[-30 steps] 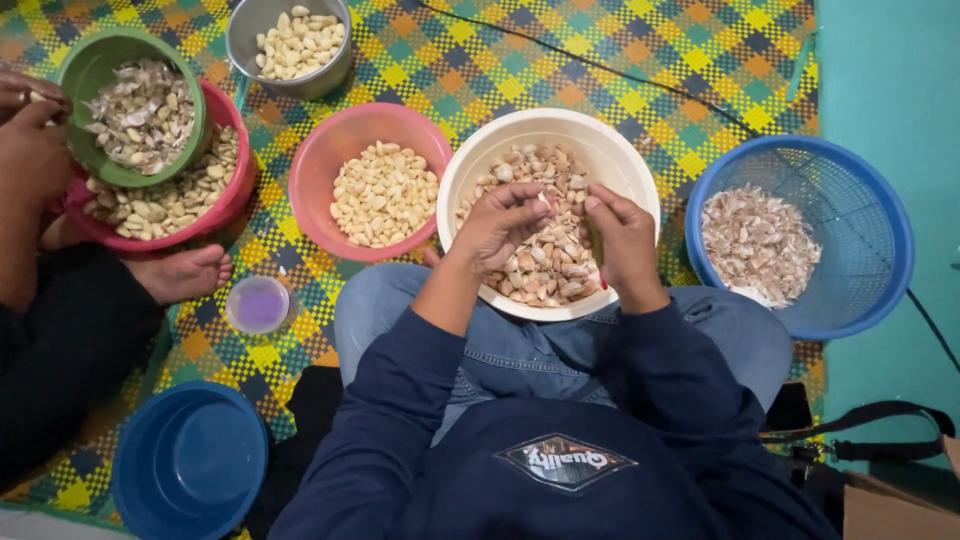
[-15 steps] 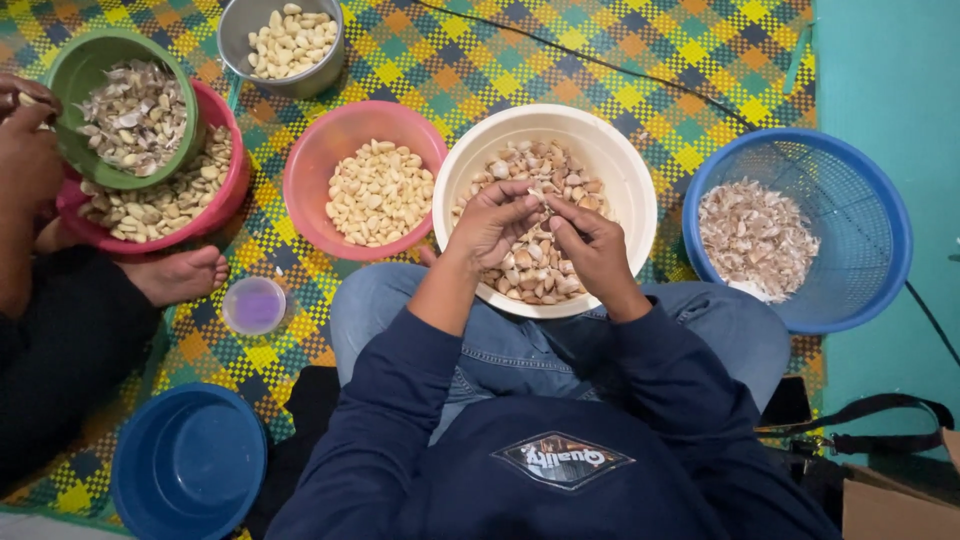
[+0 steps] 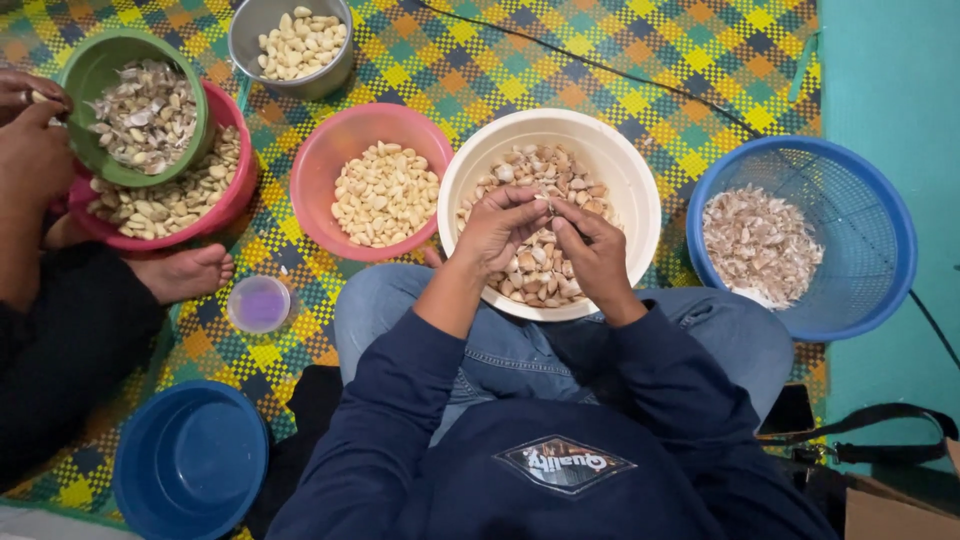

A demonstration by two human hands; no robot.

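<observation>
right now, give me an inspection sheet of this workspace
surface: checked woven mat on the floor.
job's things: white bowl of unpeeled garlic; pink bowl of peeled cloves; blue basket of skins.
clutter: steel pot, green bowl in a red bowl, empty blue tub, small cup.
grippers: left hand and right hand pinch a clove over the white bowl.
cables: black cable across mat.
surroundings: another person's hand, teal wall.
</observation>
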